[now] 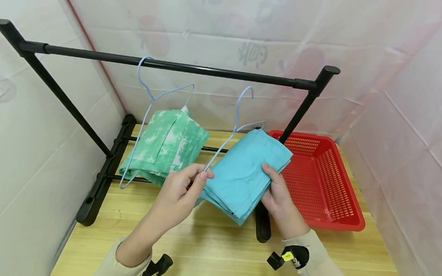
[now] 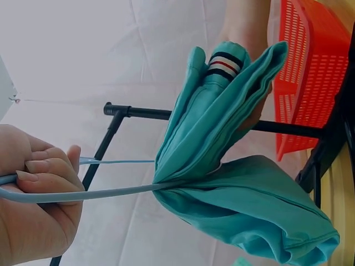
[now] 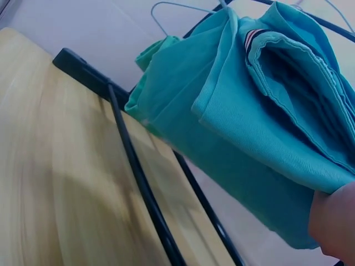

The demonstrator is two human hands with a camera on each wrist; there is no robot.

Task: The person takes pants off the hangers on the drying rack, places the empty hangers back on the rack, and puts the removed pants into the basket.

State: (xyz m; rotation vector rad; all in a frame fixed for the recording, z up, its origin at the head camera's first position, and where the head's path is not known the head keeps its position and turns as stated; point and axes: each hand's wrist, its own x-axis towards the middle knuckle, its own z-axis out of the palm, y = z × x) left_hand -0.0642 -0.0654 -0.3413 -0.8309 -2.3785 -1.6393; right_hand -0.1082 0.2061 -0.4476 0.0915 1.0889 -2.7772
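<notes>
1. Left hand: fingers curled closed round the lower corner of a blue hanger.
2. Right hand: fingers closed on the right edge of a folded turquoise garment, thumb on top.
3. The garment lies between both sets of fingers, just right of the left ones, the hanger's wire running into its folds.
4. Beyond the left fingers, a green garment hangs from the rack.
5. Right of the right fingers, a red basket stands on the worktop.
</notes>
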